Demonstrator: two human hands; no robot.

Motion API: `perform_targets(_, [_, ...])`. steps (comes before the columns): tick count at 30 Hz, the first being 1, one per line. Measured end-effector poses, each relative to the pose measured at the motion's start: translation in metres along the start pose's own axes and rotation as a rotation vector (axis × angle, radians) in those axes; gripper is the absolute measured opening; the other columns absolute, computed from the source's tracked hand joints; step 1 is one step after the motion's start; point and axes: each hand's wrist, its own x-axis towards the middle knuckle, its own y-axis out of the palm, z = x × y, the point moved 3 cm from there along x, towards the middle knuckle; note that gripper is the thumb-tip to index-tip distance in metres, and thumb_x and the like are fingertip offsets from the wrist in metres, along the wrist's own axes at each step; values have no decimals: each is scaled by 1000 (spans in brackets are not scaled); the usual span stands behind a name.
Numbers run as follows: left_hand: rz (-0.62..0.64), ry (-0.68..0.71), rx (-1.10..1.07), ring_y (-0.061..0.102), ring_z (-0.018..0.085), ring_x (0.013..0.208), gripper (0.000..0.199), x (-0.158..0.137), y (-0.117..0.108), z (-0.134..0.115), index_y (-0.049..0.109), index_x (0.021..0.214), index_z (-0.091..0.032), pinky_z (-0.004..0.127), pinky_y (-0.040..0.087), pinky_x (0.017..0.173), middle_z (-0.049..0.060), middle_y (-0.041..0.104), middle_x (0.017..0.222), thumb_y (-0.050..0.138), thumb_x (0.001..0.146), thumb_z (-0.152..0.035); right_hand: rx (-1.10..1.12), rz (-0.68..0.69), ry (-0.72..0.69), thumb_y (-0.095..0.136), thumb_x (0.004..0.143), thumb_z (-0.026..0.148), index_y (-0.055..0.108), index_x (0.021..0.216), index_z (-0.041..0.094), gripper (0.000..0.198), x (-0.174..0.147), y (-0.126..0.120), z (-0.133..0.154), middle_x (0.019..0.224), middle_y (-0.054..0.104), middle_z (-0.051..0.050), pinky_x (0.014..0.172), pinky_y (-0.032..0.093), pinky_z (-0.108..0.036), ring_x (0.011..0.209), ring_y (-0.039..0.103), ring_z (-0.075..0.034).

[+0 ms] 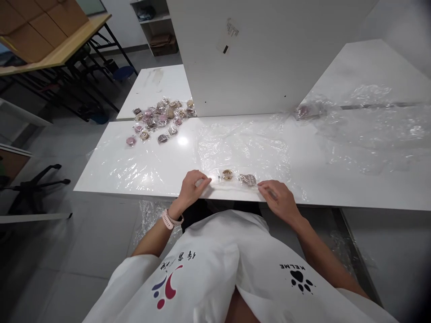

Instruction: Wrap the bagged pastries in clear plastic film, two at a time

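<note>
A sheet of clear plastic film (pixel 242 148) lies spread on the white table in front of me. Near its front edge sit a small round gold item (pixel 227 174) and a brownish patterned item (pixel 248 180), each in a clear wrapper; their kind is hard to make out. My left hand (pixel 193 187) is just left of the gold item, thumb and fingers pinched on the film's front edge. Close to the brownish item's right side, my right hand (pixel 279 199) also pinches the film edge.
Several small wrapped items, pink, brown and gold, form a pile (pixel 163 114) at the back left. A large white panel (pixel 249 58) stands behind the film. More crumpled plastic (pixel 373 130) covers the right side, with a wrapped pink item (pixel 304 111) near it.
</note>
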Motion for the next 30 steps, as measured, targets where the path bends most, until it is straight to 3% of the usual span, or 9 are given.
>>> perform_targets(4, [41,-219,88,51,14,51,43,39,14,18,51,62,-22,30,41,58,-2,54,53,51,95,-50,-25,50,270,50,92,56,61,74,26,37,29,-2,-14,73,69,-1,61,46,-34,65,64,-20])
perform_targets(7, [84,-265,258,53,17,54,36,57,27,27,55,65,-22,35,42,66,-1,53,51,54,94,-44,-95,63,341,53,88,60,63,73,26,39,46,2,-24,73,70,-1,58,44,-33,64,63,-21])
perform_targets(10, [30,-197,426,62,26,80,16,60,27,22,65,91,-21,44,43,83,6,67,78,55,93,-33,-248,-52,240,49,92,53,70,89,26,34,51,-1,-20,90,73,-6,66,47,-39,78,65,-26])
perform_targets(12, [-91,-140,500,60,30,100,22,53,19,12,63,112,-20,47,42,88,13,68,104,53,94,-29,-362,-181,122,46,95,43,71,106,26,32,46,-8,-10,108,71,-12,79,48,-47,96,63,-32])
perform_targets(14, [-177,-70,492,58,30,105,26,39,12,0,60,118,-20,46,44,87,14,67,112,47,97,-27,-406,-288,39,44,97,36,70,115,26,33,36,-14,3,116,69,-14,86,46,-52,106,60,-35])
perform_targets(17, [-12,177,310,62,24,103,26,17,23,-19,60,117,-22,41,49,88,9,70,107,40,101,-25,-281,-213,-89,41,100,32,69,118,30,34,21,-9,21,107,71,-10,88,48,-48,102,62,-30])
perform_targets(20, [274,391,198,53,25,129,36,6,47,-25,52,134,-21,45,46,104,12,61,135,45,100,-32,-179,31,-219,42,100,37,62,132,31,38,16,10,26,125,67,-8,98,47,-47,117,59,-28])
perform_targets(23, [356,361,205,42,29,142,50,15,61,-14,42,145,-20,51,39,112,15,47,151,51,98,-38,-211,113,-209,42,100,43,52,143,29,47,25,23,11,145,54,-8,105,42,-49,131,49,-29])
perform_targets(30, [359,228,108,63,23,108,32,46,44,-3,58,124,-21,39,51,91,10,69,119,44,102,-38,-47,55,-114,39,100,43,67,121,24,39,47,14,-25,122,68,-10,97,47,-44,115,60,-27])
